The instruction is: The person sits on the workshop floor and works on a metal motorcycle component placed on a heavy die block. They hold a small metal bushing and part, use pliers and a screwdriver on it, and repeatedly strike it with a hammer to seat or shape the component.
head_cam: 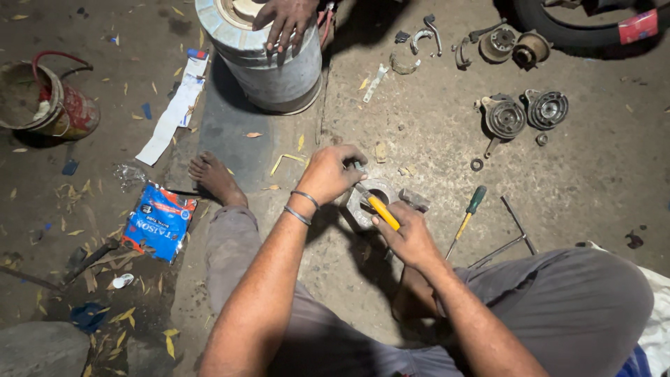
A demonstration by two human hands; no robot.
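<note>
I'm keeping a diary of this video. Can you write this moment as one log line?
left hand: steadies round metal part | right hand: holds yellow-handled tool on it | green screwdriver: on floor nearby

The tyre and another person's hand are cut off at the top edge.

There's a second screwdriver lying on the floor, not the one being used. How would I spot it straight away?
Start at the person's right hand, which works a yellow-handled tool on a round metal part. Just right of that hand, on the bare concrete floor, lies the screwdriver. Its green-and-yellow handle sets it apart from the plain grey metal rods beside it.
</note>
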